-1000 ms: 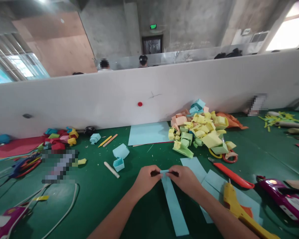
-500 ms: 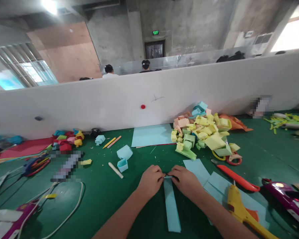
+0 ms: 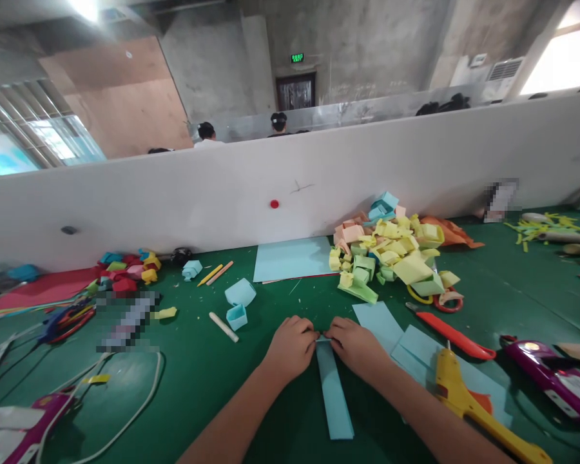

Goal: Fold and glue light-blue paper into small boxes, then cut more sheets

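Note:
A long strip of light blue paper (image 3: 335,393) runs toward me across the green table. Its far end is pinched between my left hand (image 3: 292,348) and my right hand (image 3: 355,348), one at each corner, with the fingers closed. That end looks folded over in a narrow band; the fingertips partly cover it. Just right of my right hand lie loose light blue paper sheets (image 3: 377,325). Left of my left hand stand a small blue folded paper box (image 3: 236,316) and a curved blue paper piece (image 3: 240,292), near a pale stick (image 3: 223,327).
A yellow glue gun (image 3: 457,393) and a red-handled cutter (image 3: 457,333) lie by my right forearm. Folded paper pieces (image 3: 396,248) heap up at the back right. A white partition (image 3: 198,200) closes the far edge. A white cable (image 3: 149,393) loops at left.
My fingertips have shifted slightly at the strip's far end, and the folded band there shows more plainly. The strip's near end has swung a little to the right.

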Demonstrator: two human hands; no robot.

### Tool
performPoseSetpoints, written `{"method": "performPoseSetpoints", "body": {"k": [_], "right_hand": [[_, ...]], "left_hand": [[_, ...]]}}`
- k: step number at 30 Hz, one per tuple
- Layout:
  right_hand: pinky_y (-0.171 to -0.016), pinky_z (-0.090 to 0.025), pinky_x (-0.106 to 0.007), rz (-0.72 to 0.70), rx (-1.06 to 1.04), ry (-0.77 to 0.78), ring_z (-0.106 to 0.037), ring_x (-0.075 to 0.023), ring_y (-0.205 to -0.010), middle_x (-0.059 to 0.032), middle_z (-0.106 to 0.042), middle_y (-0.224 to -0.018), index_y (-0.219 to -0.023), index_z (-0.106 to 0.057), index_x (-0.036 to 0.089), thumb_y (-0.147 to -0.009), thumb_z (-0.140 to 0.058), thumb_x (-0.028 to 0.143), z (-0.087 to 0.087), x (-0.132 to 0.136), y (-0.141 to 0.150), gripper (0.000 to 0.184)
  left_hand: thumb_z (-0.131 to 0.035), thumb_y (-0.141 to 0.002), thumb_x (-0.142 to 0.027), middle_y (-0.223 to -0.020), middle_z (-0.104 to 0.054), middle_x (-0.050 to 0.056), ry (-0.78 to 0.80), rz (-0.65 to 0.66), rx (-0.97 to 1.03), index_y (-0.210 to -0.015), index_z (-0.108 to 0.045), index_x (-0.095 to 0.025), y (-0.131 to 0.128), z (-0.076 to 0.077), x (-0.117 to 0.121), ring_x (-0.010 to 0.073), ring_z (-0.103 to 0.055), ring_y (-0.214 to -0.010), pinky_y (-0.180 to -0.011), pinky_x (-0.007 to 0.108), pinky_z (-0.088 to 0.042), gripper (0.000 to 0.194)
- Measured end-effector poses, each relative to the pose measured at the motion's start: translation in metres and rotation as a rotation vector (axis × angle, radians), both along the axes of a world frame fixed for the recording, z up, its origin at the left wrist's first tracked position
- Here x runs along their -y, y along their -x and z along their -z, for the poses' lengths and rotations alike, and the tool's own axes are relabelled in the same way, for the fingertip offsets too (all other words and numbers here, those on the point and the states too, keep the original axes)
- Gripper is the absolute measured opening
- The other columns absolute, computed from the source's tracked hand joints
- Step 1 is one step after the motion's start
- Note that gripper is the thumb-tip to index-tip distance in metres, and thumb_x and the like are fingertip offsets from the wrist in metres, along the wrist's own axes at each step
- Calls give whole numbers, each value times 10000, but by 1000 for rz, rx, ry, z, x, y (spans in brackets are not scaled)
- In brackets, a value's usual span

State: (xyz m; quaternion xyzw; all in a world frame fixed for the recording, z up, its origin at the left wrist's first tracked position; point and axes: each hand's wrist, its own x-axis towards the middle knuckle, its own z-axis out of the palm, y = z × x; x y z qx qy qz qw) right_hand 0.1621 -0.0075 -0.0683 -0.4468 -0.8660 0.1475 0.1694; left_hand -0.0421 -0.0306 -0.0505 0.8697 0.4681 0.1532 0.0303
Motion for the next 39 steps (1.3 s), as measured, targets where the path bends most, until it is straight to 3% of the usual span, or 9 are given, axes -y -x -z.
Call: {"method": "performPoseSetpoints", "body": {"k": [6, 9, 13, 17, 22, 32, 39], "right_hand": [[-882, -491, -369, -46, -89, 22, -616, -255, -1027, -82, -673, -1052, -1037, -702, 195, -915, -619, 177, -4, 3, -8, 149], [-877, -493, -381, -66, -126, 37, -615, -252, -1001, -85, -665, -1040, -1026, -701, 194, -955, -601, 244, -6, 4, -9, 133], [-856, -493, -371, -58, -165, 75, -622, -243, -979, -72, -676, -1001, -976, -704, 200, -952, -597, 200, -6, 1, -9, 110], [-829, -489, -362, -18, -194, 110, -622, -245, -962, -63, -685, -987, -960, -697, 198, -869, -679, 155, -5, -1, -8, 102], [-803, -474, -350, 29, -209, 149, -614, -238, -923, -53, -684, -952, -933, -689, 202, -801, -711, 125, -5, -3, -7, 154], [-755, -440, -317, 62, -205, 202, -597, -214, -866, -25, -659, -886, -897, -687, 220, -759, -732, 141, -5, -8, -4, 165], [-805, -445, -349, 61, -205, 177, -595, -217, -865, -25, -654, -891, -944, -679, 226, -757, -730, 133, -7, -4, -2, 215]], "left_hand": [[-518, -983, -210, -1189, -671, 96, 11, -3, -48, -1061, -758, -210, -1, -10, 6, 280, -584, -1070, -881, 459, -476, 252], [-558, -951, -247, -1226, -662, 103, 26, -1, -47, -1103, -755, -208, 0, -13, 10, 297, -581, -1104, -904, 481, -480, 251], [-578, -946, -326, -1270, -651, 109, 51, -8, -30, -1103, -761, -217, 0, -14, 11, 313, -577, -1150, -931, 499, -482, 265], [-553, -964, -303, -1268, -655, 97, 76, -28, 1, -1108, -757, -220, 0, -11, 9, 307, -586, -1155, -928, 500, -492, 263], [-645, -904, -276, -1240, -658, 82, 104, -63, 49, -1058, -752, -227, -2, -10, 7, 285, -602, -1120, -931, 466, -512, 194], [-694, -866, -233, -1230, -663, 67, 140, -149, 84, -992, -732, -235, -7, -12, 7, 288, -586, -1133, -948, 476, -480, 131], [-690, -848, -208, -1423, -575, 82, 128, -219, 75, -1101, -680, -254, -13, -11, 13, 339, -517, -1272, -972, 528, -432, 258]]}}
